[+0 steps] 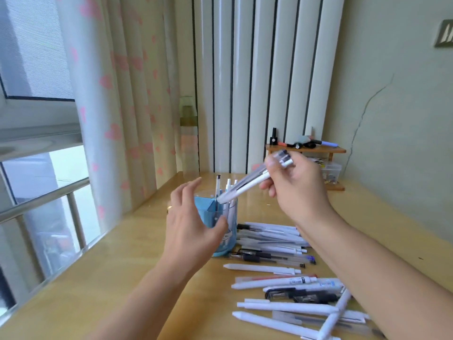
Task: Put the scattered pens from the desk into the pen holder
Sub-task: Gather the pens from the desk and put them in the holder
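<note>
The right hand (294,190) has its fingers (272,165) curled tight round a small bundle of pens (247,185), one white and at least one clear-barrelled, held slanted with the lower tips at the rim of the translucent blue round plastic pen holder (229,227). The left hand (188,224) is beside the holder with fingers straight and spread, the thumb against its front wall. A few pens already stand upright inside. The holder sits on the pale wooden surface (122,266). Right of it lie the scattered white, clear and black pens (282,271), many overlapping; one white barrel carries a black printed label, too blurred to read. Farther back stands a small wooden shelf (306,150) with markers on top.
</note>
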